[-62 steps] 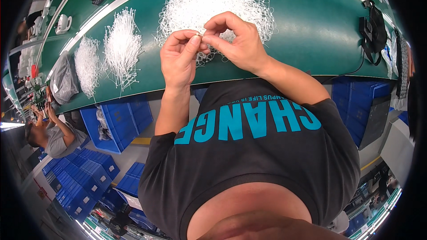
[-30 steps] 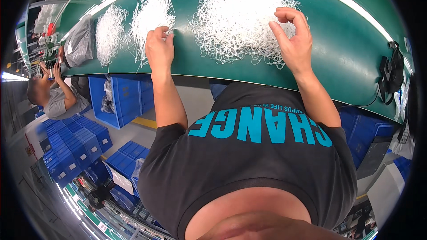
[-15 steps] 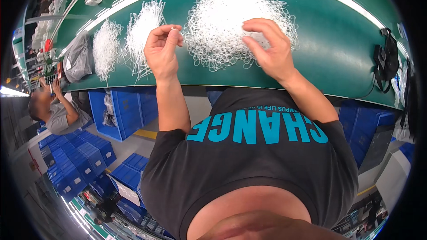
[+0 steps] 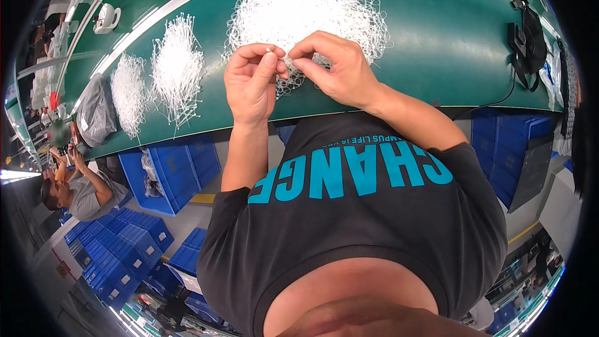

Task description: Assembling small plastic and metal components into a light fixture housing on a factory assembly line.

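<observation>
My left hand (image 4: 254,84) pinches a small white plastic piece, its tip showing between thumb and forefinger. Close beside it on the right, my right hand (image 4: 340,70) has its thumb and forefinger brought together near that piece; what they hold is too small to make out. Both hands are just above the near edge of a big heap of thin white plastic loops (image 4: 306,9), hiding part of it. To the left lies a pile of straighter white strips with small knobbed ends (image 4: 178,65). Farther left is a smaller white pile of thin loops (image 4: 129,90).
The piles lie on a green worktable (image 4: 437,43). A grey plastic bag (image 4: 97,112) sits at its left end, where another person (image 4: 87,190) works. A black strapped device (image 4: 527,43) lies far right. Blue crates (image 4: 171,171) stand below the table.
My right hand has moved left from over the loop heap to my left hand, and its fingers have closed together. The whole view has shifted, with the piles now farther left.
</observation>
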A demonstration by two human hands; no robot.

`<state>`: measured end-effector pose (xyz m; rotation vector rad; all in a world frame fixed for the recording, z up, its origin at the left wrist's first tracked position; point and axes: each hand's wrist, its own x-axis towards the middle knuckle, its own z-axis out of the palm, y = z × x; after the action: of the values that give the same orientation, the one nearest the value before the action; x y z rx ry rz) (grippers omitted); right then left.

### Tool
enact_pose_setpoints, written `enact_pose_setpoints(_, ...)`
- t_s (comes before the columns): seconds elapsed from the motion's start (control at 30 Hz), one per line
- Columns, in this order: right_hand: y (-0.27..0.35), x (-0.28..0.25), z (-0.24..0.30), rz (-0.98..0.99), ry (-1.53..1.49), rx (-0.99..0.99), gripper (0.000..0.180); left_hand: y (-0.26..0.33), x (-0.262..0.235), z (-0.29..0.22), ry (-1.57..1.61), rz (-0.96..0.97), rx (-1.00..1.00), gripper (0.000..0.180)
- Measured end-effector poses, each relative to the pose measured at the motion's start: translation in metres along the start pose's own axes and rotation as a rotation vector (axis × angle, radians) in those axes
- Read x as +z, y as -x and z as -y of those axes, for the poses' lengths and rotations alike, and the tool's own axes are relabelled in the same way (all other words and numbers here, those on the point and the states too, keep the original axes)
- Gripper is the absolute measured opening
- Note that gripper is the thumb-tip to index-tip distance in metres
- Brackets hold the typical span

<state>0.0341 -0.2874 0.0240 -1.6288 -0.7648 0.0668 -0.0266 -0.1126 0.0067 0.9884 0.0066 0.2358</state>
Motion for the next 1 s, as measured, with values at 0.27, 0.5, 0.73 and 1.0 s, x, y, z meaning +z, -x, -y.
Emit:
enact_pose_setpoints(0.27, -0.002, 0.010, 0.005, -0.244, -0.199, -0.012, 0.010, 0.010, 0.008, 0.014, -0.067, -0.004, -0.078, 0.013)
enact_pose_setpoints(0.5, -0.002, 0.008, -0.006, -0.216, 0.075, -0.218, 0.008, 0.010, 0.006, 0.012, -0.085, -0.024, -0.021, 0.013)
enact_pose_setpoints(0.73, -0.001, 0.007, -0.006, -0.148, 0.128, -0.203, 0.009, 0.009, 0.003, 0.010, -0.081, -0.083, 0.021, 0.012)
enact_pose_setpoints(1.0, -0.002, 0.007, -0.005, -0.115, 0.119, -0.139, 0.007, 0.010, 0.005, 0.009, -0.137, -0.069, 0.034, 0.012)
